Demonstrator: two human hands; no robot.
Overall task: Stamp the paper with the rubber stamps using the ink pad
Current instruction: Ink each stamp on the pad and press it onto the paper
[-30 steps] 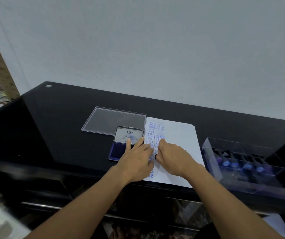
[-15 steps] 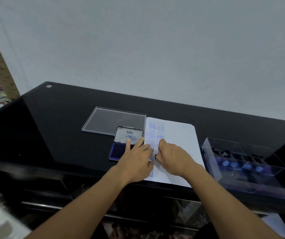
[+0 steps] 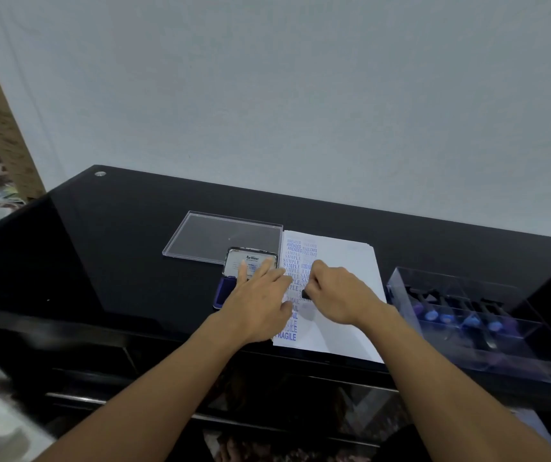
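A white paper lies on the black table, its left part covered with columns of blue stamped words. My right hand grips a small dark rubber stamp against the paper's left part; most of the stamp is hidden by the fingers. My left hand lies flat with straight fingers across the paper's left edge and the open ink pad. The pad's raised lid reads Artline.
A clear plastic lid lies behind the ink pad. At the right stands a clear box holding several more stamps with blue tops. The black glass table ends just below the paper's near edge.
Both hands have stayed almost in place. The right hand with the stamp has shifted slightly on the paper.
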